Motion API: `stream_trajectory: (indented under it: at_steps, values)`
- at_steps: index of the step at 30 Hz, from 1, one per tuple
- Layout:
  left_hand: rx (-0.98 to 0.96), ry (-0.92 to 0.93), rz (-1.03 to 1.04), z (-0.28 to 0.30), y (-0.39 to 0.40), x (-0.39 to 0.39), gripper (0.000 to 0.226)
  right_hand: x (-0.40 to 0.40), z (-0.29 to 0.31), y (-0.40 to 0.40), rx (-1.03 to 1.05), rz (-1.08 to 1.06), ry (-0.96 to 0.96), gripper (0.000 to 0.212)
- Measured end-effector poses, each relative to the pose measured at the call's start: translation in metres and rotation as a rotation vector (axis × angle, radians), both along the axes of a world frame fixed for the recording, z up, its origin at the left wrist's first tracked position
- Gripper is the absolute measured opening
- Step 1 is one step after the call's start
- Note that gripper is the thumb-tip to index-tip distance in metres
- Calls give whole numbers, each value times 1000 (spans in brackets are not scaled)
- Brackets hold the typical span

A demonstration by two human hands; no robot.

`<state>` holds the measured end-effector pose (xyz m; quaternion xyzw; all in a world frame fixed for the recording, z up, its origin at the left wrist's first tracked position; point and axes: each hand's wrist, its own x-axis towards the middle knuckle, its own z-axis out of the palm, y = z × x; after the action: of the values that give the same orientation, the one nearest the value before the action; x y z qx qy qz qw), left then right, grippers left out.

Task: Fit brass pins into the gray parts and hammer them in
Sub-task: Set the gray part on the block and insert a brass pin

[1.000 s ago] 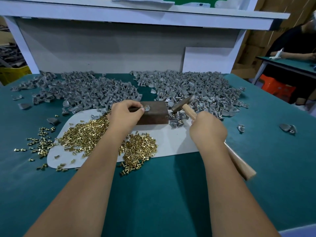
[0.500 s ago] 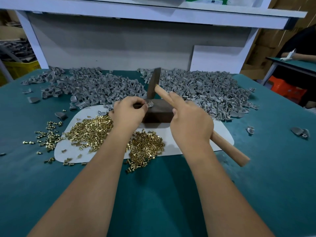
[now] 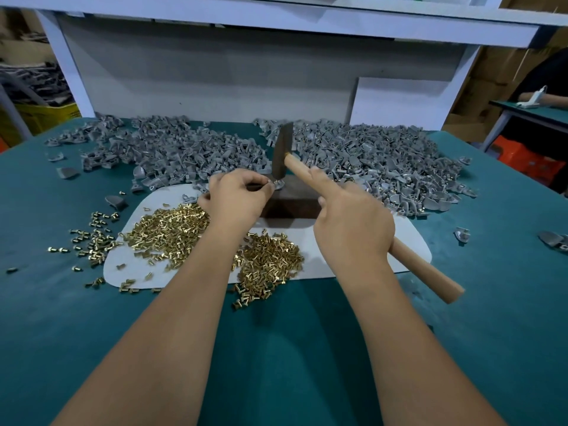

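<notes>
My left hand (image 3: 238, 198) pinches a small gray part (image 3: 277, 183) on top of a dark wooden block (image 3: 292, 204). My right hand (image 3: 353, 222) grips the wooden handle of a hammer (image 3: 281, 155), index finger stretched along the handle. The hammer's metal head stands upright with its lower face down on the gray part. Loose brass pins (image 3: 172, 229) lie in two heaps on a white mat (image 3: 408, 244), just in front of the block. Big piles of gray parts (image 3: 368, 155) spread across the back of the green table.
Stray brass pins (image 3: 92, 244) and single gray parts (image 3: 461, 235) lie scattered on the green table (image 3: 491, 302). A white shelf frame (image 3: 76, 72) rises behind the piles. Another person sits at a table (image 3: 538, 112) far right.
The hammer swung from lying low at the right up over the block, then came down; its head now sits lower, on the gray part. My left hand has kept its hold.
</notes>
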<state>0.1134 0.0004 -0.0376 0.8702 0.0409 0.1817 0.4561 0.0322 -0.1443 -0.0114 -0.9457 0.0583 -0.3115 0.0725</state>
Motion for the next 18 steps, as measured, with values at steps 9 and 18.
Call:
stream_trajectory:
  at_steps: [9, 18]
  values:
    - [3, 14, 6, 1, -1, 1, 8, -3, -4, 1, 23, 22, -56, 57]
    - [8, -3, -74, 3, 1, -5, 4, -2, 0, -4, 127, 11, -60, 57]
